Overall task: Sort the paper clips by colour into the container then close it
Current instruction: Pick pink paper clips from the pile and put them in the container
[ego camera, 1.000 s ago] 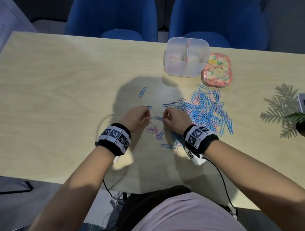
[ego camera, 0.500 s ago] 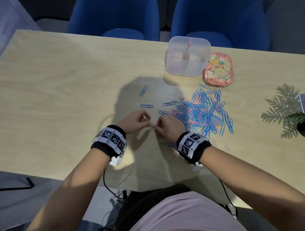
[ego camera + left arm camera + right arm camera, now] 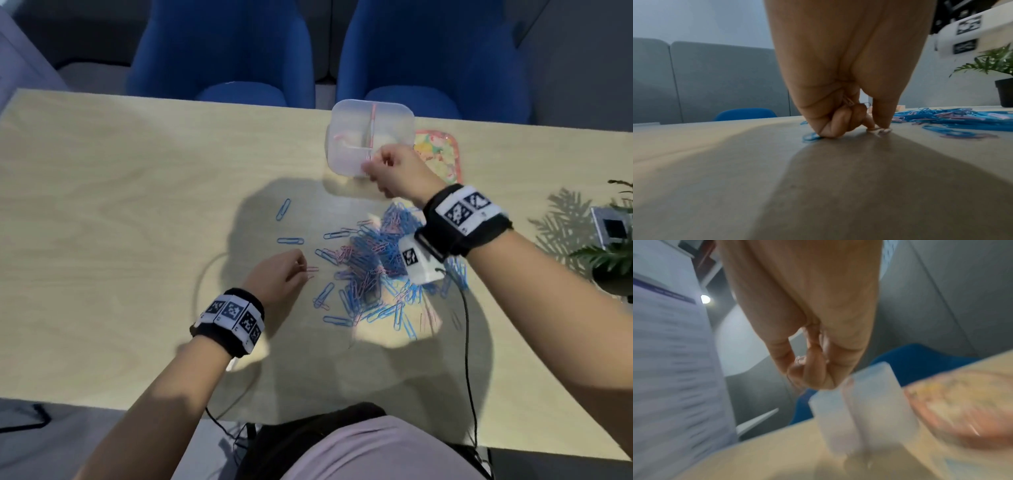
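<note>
Since half a second ago, right hand has risen from the clip pile to the container far right, fingers curled, presumably pinching pink clips; blur prevents confirmation. Left hand, near centre, pinches a pink clip against the table, gathering the next batch. Lid lies beside the container, partly hidden behind the hand.

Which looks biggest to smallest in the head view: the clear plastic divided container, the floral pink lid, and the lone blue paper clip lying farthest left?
1. Clear plastic divided container
2. Floral pink lid, though the right hand partly covers it
3. Lone blue paper clip, clearly smallest
</note>
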A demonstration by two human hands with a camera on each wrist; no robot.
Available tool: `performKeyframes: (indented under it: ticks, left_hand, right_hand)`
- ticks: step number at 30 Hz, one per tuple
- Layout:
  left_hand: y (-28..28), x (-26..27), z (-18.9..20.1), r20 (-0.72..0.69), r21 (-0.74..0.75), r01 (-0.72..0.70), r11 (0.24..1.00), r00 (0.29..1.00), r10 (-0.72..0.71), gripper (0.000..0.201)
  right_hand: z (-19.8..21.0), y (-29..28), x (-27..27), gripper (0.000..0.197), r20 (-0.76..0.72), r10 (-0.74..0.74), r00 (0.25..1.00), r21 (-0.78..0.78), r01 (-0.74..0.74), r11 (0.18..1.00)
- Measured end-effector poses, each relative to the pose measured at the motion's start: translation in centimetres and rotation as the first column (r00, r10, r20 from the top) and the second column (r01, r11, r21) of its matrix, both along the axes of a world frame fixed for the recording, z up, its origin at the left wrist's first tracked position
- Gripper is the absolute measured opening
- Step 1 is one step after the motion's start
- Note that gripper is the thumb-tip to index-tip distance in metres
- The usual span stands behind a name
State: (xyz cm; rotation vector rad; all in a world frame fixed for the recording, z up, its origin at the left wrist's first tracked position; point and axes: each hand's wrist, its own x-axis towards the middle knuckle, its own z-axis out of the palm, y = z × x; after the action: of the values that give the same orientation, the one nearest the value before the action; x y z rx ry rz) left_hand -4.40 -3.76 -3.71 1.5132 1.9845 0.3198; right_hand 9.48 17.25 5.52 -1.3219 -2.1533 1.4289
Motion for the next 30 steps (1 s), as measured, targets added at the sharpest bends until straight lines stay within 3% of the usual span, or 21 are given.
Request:
performKeyframes:
  ticks: [6, 10, 12, 16, 19, 22, 26, 28, 30]
  left_hand:
    - [0.7, 0.2, 0.4, -0.031, -0.024, 0.04, 0.999, 0.999, -0.041, 0.019]
    - [1.9, 0.1, 0.5, -0.102, -0.095, 0.153, 0.984, 0.982, -0.162, 0.019]
    - [2.2, 0.3, 0.6, -0.134, -0.113, 0.19, 0.975, 0.97, -0.205, 0.022]
    - [2.3, 0.5, 0.3, -0.23, -0.117, 0.239, 0.964, 0.938, -0.26, 0.027]
    - [2.6, 0.1, 0.5, -0.199, -0.107, 0.228, 0.968, 0.949, -0.246, 0.026]
    - [4.4, -0.8, 1.9, -0.141, -0.051, 0.147, 0.988, 0.978, -0.153, 0.021]
    - [10.2, -2.0, 4.8, -0.197, 0.05, 0.102, 0.993, 0.976, -0.091, 0.024]
    - [13.8, -2.1, 6.6, -0.221, 0.079, 0.102, 0.992, 0.972, -0.082, 0.025]
    - [17.2, -1.7, 8.3, -0.254, 0.128, 0.09, 0.988, 0.966, -0.055, 0.025]
  right_hand:
    - [2.2, 6.9, -4.6, 0.025, 0.025, -0.163, 0.986, 0.124, 0.158, 0.98]
    - [1.7, 8.2, -7.2, 0.014, 0.331, -0.032, 0.943, 0.203, -0.038, 0.978]
    - [1.6, 8.1, -7.9, 0.024, 0.402, -0.002, 0.916, 0.223, -0.096, 0.97]
    - [2.2, 7.4, -7.9, 0.037, 0.327, 0.033, 0.944, 0.262, -0.125, 0.957]
    - [0.8, 5.4, -6.2, 0.02, 0.182, 0.003, 0.983, 0.319, -0.062, 0.946]
    - [-2.3, 0.9, -3.0, 0.025, 0.25, 0.198, 0.948, 0.225, -0.256, 0.94]
    - [-6.1, -4.8, 0.8, 0.027, 0.398, 0.483, 0.78, 0.148, -0.574, 0.805]
    - [-7.0, -6.1, 1.8, 0.035, 0.45, 0.522, 0.725, 0.202, -0.652, 0.731]
    - [-7.1, -7.0, 2.5, 0.033, 0.485, 0.505, 0.714, 0.228, -0.661, 0.715]
